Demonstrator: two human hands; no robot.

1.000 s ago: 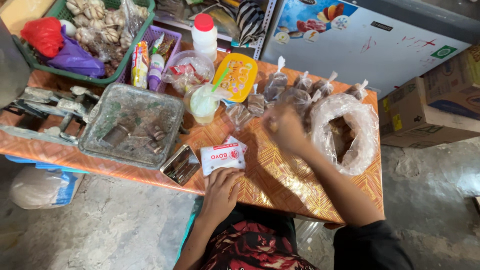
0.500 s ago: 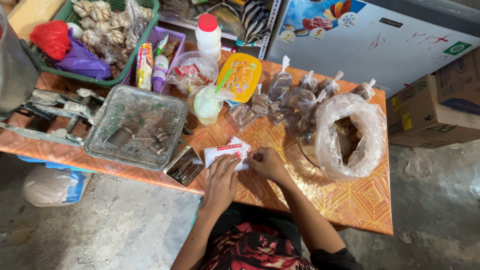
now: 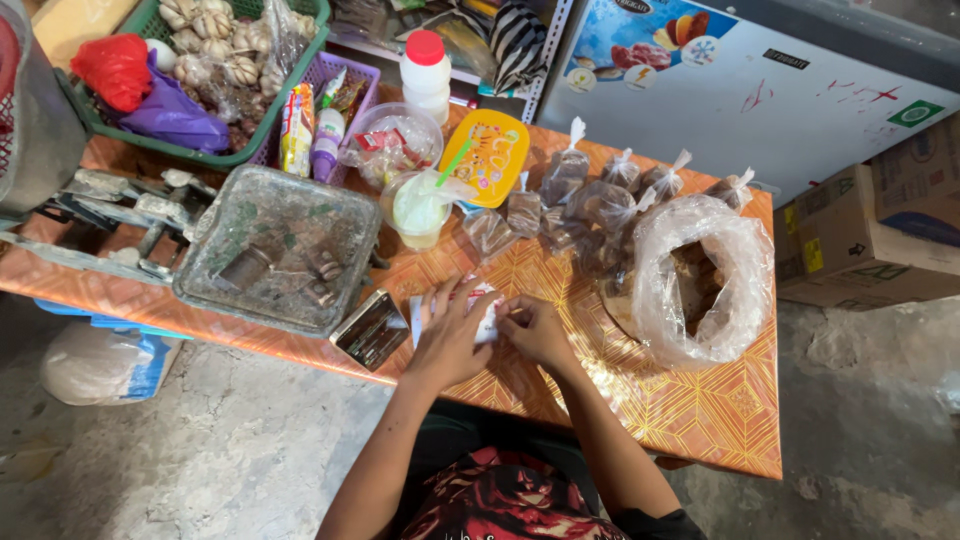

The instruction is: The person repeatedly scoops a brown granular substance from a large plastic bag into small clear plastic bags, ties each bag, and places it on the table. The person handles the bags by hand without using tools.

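Left hand (image 3: 448, 335) spread flat, fingers apart, pressing down on the small white packet (image 3: 470, 310) as if to pin it; right hand (image 3: 533, 328) close against it on the packet's right end, fingertips pinched there, apparently on a corner or a sheet, though the exact grip cannot be told; both hands together, touching across the packet. Packet lying on the orange patterned bench (image 3: 700, 400), near its front edge, mostly hidden under the left palm, likely kept there within easy reach.

Taking the packet as landmark: just left of it, a small shiny metal tin (image 3: 371, 328), tilted at the bench edge; farther left and behind, a worn grey metal tray (image 3: 280, 250) with small weights inside; straight behind, a plastic cup with a green straw (image 3: 420, 208) and a yellow lid (image 3: 486, 155); behind and to the right, a row of small tied clear bags of brown goods (image 3: 590, 200); well right, a large open clear bag (image 3: 700, 275), mouth gaping, brown contents within.
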